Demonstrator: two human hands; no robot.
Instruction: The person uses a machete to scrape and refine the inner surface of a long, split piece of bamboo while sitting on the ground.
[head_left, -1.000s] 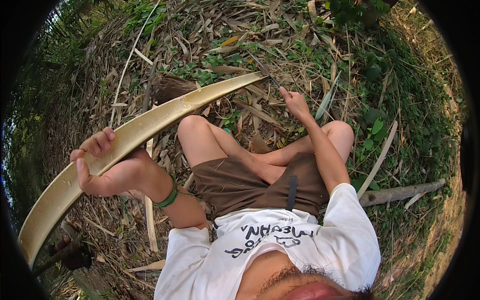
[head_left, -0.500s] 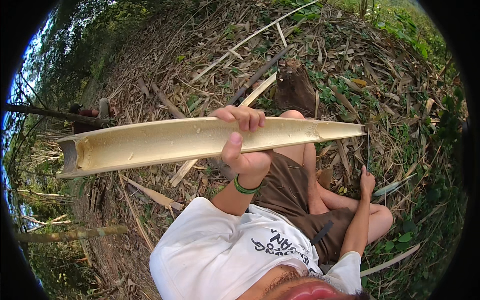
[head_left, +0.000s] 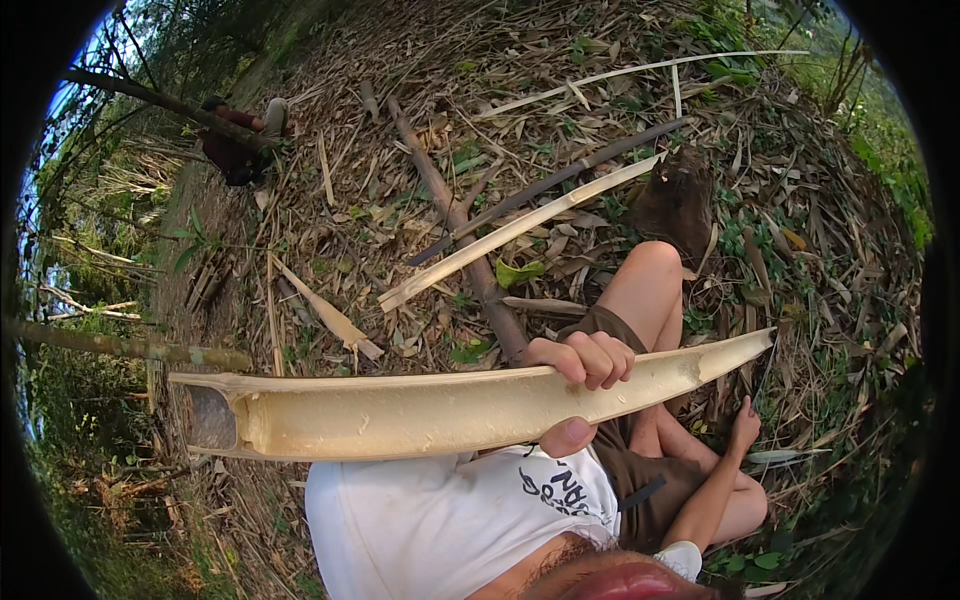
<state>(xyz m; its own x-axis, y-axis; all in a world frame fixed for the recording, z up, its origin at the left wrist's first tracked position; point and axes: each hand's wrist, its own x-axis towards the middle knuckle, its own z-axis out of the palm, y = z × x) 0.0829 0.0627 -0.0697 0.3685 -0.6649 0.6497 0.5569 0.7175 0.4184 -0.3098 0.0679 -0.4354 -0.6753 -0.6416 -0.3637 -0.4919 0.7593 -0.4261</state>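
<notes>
A long split bamboo half (head_left: 420, 415), pale and hollow inside with node walls near its ends, lies across my lap and chest. My left hand (head_left: 585, 375) grips it right of its middle, fingers over the far edge and thumb against the near edge. Lower right, my right hand (head_left: 745, 428) is closed around the handle end of a knife, whose thin blade (head_left: 766, 368) shows nearly edge-on. That blade reaches up to the bamboo's narrow right tip; whether it touches is too fine to tell. The handle is hidden in my fist.
A dark stump (head_left: 675, 205) stands beyond my knee. A pale bamboo strip (head_left: 520, 232) leans toward it, beside a dark stick (head_left: 560, 180) and a brown branch (head_left: 435, 185). Dry leaves cover the ground. Another person (head_left: 240, 140) is at the far left, behind a thin trunk (head_left: 150, 95).
The bamboo half and my left hand have come down and right in the view, closer to my body. My right hand stays low at the right, still gripping the knife. The view has shifted.
</notes>
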